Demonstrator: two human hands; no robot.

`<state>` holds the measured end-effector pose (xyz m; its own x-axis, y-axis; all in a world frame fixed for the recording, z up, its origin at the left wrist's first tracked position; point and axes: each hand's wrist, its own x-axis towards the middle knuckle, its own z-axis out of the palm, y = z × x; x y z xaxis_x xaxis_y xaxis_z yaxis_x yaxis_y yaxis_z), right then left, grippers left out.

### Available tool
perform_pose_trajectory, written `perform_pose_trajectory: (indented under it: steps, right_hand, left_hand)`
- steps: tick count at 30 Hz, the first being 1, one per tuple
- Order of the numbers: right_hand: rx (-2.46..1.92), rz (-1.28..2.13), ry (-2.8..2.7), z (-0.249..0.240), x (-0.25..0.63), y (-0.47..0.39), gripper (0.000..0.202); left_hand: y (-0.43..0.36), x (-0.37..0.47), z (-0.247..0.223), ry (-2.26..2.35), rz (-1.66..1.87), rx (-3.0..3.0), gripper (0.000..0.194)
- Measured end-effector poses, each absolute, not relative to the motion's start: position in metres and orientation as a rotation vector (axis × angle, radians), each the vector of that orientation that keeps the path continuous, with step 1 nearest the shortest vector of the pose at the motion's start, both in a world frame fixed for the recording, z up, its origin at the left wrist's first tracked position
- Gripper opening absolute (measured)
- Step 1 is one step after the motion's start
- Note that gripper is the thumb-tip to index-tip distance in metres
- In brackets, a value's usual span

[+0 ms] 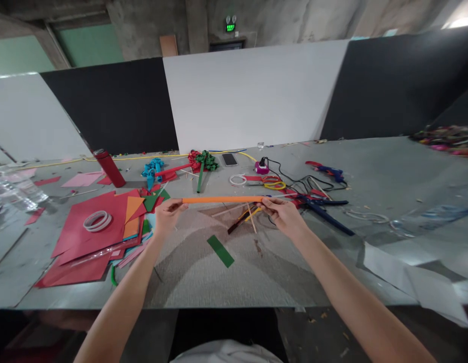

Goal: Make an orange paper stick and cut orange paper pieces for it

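Stretched level between my hands is a narrow orange paper tube or rolled strip (222,200), held above the table. My left hand (169,213) pinches its left end, and my right hand (279,210) pinches its right end. Whether it is fully rolled or only folded, I cannot tell. Below it on the table lies a green paper strip (220,251). Just under my right hand are a thin wooden stick (252,218) and a dark, pen-like tool (238,223). Blue-handled pliers (328,214) rest to the right of that hand.
Red paper sheets (78,222) with tape rolls (97,221) on them lie at left, near a red bottle (109,168). Farther back are ribbon-like blue (152,169) and green (206,160) bundles, a phone (229,160) and a purple power adapter (261,167) with black cables. White paper (411,277) lies at right.
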<state>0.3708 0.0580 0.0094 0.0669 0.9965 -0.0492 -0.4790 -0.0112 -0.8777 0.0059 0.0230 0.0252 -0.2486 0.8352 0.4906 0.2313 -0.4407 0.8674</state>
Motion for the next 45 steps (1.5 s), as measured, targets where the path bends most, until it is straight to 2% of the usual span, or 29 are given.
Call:
perform_pose_trajectory:
  steps: [12, 20, 29, 45]
  right_hand:
    - [-0.876, 1.335, -0.797, 0.012, 0.37, 0.056, 0.021]
    - [-0.901, 1.303, -0.839, 0.012, 0.369, 0.054, 0.029]
    - [-0.938, 1.287, -0.859, 0.015, 0.367, 0.051, 0.028]
    - [-0.978, 1.229, -0.901, 0.008, 0.367, 0.053, 0.035]
  left_hand:
    - [0.022, 0.012, 0.028, 1.312, 1.712, 1.513, 0.022]
    - [0.021, 0.016, 0.028, 1.194, 1.662, 1.481, 0.025]
    - [0.017, 0.018, 0.032, 1.218, 1.557, 1.352, 0.041]
    - [0.023, 0.019, 0.029, 1.147, 1.53, 1.129, 0.047]
